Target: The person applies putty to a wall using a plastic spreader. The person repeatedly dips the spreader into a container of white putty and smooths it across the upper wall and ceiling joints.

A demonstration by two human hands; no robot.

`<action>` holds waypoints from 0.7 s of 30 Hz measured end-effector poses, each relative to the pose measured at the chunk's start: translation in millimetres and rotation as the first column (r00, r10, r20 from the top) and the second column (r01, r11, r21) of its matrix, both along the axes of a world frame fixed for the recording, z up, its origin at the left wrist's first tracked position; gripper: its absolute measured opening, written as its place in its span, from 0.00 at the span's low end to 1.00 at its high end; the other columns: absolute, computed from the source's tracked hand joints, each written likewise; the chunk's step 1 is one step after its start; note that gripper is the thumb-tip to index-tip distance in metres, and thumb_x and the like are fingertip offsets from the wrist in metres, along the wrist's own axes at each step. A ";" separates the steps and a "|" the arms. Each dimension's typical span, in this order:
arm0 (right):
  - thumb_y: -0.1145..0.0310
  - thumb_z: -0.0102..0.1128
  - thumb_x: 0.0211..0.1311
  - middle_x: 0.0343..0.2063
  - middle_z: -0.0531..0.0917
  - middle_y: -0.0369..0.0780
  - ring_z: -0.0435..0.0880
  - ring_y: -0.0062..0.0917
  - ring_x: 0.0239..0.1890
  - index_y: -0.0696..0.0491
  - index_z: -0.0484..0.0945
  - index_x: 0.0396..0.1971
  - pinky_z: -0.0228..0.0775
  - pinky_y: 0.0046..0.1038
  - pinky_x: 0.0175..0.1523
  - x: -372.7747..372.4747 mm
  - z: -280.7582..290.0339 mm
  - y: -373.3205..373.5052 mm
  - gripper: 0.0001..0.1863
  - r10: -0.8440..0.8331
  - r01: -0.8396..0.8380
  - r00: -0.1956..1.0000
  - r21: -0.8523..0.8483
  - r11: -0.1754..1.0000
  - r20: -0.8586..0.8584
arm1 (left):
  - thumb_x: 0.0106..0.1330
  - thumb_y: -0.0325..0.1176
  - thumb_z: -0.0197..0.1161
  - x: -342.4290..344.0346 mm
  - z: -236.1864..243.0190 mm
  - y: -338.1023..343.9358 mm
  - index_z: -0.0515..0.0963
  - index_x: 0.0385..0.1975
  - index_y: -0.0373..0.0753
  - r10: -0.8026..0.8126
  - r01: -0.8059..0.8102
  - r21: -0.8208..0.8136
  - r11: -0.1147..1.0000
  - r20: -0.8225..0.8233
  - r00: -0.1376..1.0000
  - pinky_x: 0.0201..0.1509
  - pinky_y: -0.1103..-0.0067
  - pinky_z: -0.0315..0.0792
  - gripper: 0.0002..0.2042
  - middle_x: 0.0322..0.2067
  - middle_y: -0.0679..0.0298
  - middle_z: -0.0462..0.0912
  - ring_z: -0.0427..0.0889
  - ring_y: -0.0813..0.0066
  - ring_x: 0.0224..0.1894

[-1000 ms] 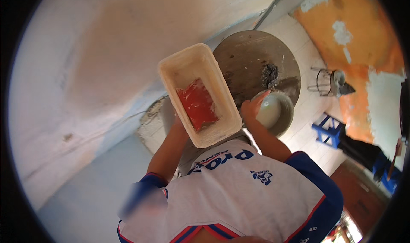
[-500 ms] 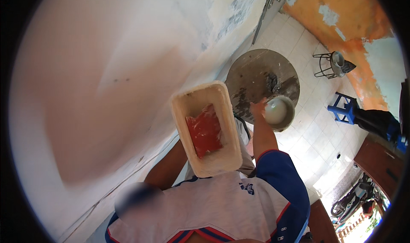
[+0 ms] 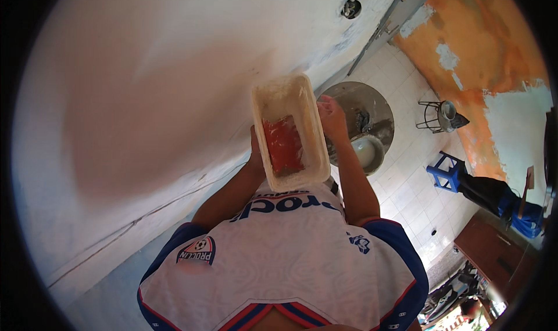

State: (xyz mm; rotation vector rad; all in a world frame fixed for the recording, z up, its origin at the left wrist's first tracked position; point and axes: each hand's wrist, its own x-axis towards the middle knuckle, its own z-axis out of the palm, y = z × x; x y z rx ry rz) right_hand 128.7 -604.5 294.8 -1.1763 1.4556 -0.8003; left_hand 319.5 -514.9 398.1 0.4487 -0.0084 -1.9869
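Note:
A cream-coloured rectangular plastic tub [image 3: 317, 148] is held in front of my chest, its inside smeared with pale residue. At its bottom lies a flat red piece [image 3: 283, 147], streaked with white. My left hand [image 3: 256, 149] grips the tub's left side, with most fingers hidden behind it. At the right rim my right hand [image 3: 332, 119] is closed against the tub, fingers curled and partly hidden. Beyond my right forearm, a round bowl of whitish liquid [image 3: 365, 152] rests on a round dark table [image 3: 381, 107]. A dark crumpled item [image 3: 362, 120] lies on that table.
Close on my left rises a pale wall [image 3: 145, 127], with a round opening [image 3: 351, 8] holding wires. To the right, a metal stool [image 3: 430, 116] carries a container, and a blue plastic stool [image 3: 444, 171] stands on tiles. A brown cabinet [image 3: 488, 244] and motorbikes [image 3: 450, 296] are at lower right.
My right hand has moved from the bowl's edge to the tub's right side. The tub has shifted slightly up in the view, and the view itself has turned a little.

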 end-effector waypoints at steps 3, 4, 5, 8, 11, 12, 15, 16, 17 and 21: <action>0.62 0.63 0.67 0.42 0.87 0.44 0.85 0.26 0.44 0.57 0.76 0.59 0.75 0.28 0.52 -4.6 50.4 -5.1 0.23 0.022 -0.015 0.993 -0.063 0.998 0.112 | 0.73 0.61 0.43 2.6 12.3 3.5 0.74 0.54 0.38 0.054 -0.053 -0.066 0.996 0.022 0.998 0.53 0.66 0.78 0.30 0.43 0.59 0.80 0.80 0.65 0.45; 0.64 0.62 0.68 0.41 0.87 0.42 0.85 0.24 0.43 0.57 0.77 0.58 0.75 0.27 0.51 -5.1 67.0 -6.1 0.22 0.027 -0.016 0.990 -0.082 0.997 0.136 | 0.73 0.60 0.43 5.8 10.4 3.5 0.74 0.53 0.38 0.064 -0.063 -0.108 0.992 0.003 0.998 0.52 0.67 0.78 0.29 0.42 0.60 0.80 0.81 0.65 0.44; 0.65 0.62 0.68 0.40 0.87 0.41 0.85 0.23 0.42 0.57 0.77 0.57 0.75 0.27 0.50 -5.6 87.4 -6.8 0.20 0.016 0.004 0.981 -0.102 0.995 0.194 | 0.73 0.59 0.42 7.9 15.5 1.9 0.74 0.52 0.38 0.038 -0.037 -0.131 0.991 0.002 0.999 0.51 0.67 0.79 0.28 0.41 0.60 0.80 0.81 0.65 0.43; 0.68 0.61 0.68 0.38 0.87 0.39 0.84 0.21 0.39 0.56 0.79 0.55 0.75 0.26 0.47 -5.7 156.7 -5.2 0.18 0.038 0.020 0.958 -0.195 0.981 0.286 | 0.73 0.57 0.41 13.6 28.6 -0.9 0.75 0.51 0.39 -0.048 0.021 -0.250 0.968 -0.100 0.994 0.50 0.69 0.79 0.27 0.39 0.61 0.80 0.81 0.65 0.42; 0.70 0.62 0.66 0.36 0.86 0.37 0.83 0.20 0.38 0.56 0.79 0.54 0.74 0.25 0.46 -5.2 224.4 7.4 0.17 0.170 -0.111 0.977 -0.382 0.917 0.125 | 0.73 0.58 0.40 13.6 34.3 -0.3 0.75 0.52 0.39 -0.051 0.013 -0.257 0.966 -0.143 0.988 0.50 0.69 0.80 0.28 0.39 0.61 0.81 0.82 0.66 0.43; 0.72 0.63 0.66 0.35 0.85 0.36 0.83 0.19 0.37 0.56 0.79 0.54 0.74 0.25 0.46 -3.6 248.4 13.3 0.18 0.231 -0.207 0.973 -0.434 0.877 0.001 | 0.73 0.58 0.39 14.5 40.3 2.3 0.75 0.53 0.39 0.031 -0.030 -0.106 0.994 0.005 1.000 0.50 0.69 0.80 0.29 0.40 0.61 0.81 0.82 0.65 0.43; 0.72 0.65 0.62 0.30 0.84 0.38 0.83 0.22 0.33 0.57 0.80 0.52 0.74 0.25 0.41 7.1 311.0 30.1 0.18 0.446 -0.529 0.848 -0.424 0.735 -0.285 | 0.72 0.61 0.37 10.4 69.0 2.3 0.74 0.57 0.40 0.098 -0.110 0.040 0.993 0.220 0.971 0.53 0.68 0.80 0.32 0.45 0.60 0.82 0.83 0.64 0.46; 0.72 0.66 0.61 0.29 0.84 0.39 0.83 0.24 0.31 0.57 0.80 0.51 0.74 0.26 0.39 13.4 320.1 33.6 0.18 0.519 -0.631 0.775 -0.384 0.674 -0.361 | 0.71 0.62 0.36 10.1 74.2 2.2 0.73 0.59 0.40 0.104 -0.118 0.041 0.992 0.247 0.963 0.54 0.67 0.80 0.34 0.47 0.59 0.82 0.83 0.64 0.48; 0.70 0.66 0.61 0.28 0.84 0.42 0.84 0.28 0.30 0.57 0.81 0.50 0.74 0.29 0.38 18.7 323.8 36.6 0.17 0.555 -0.690 0.723 -0.382 0.615 -0.412 | 0.71 0.62 0.35 13.6 67.8 5.2 0.72 0.61 0.40 0.086 -0.087 -0.006 0.996 0.223 0.971 0.56 0.66 0.79 0.35 0.50 0.58 0.81 0.83 0.63 0.50; 0.67 0.61 0.64 0.27 0.84 0.49 0.85 0.42 0.32 0.59 0.81 0.44 0.76 0.39 0.38 39.2 328.4 41.0 0.13 0.587 -0.835 0.519 -0.220 0.504 -0.622 | 0.70 0.64 0.33 15.0 70.6 7.6 0.68 0.66 0.40 0.055 -0.028 -0.129 0.991 0.206 0.977 0.63 0.63 0.75 0.38 0.58 0.55 0.78 0.79 0.60 0.58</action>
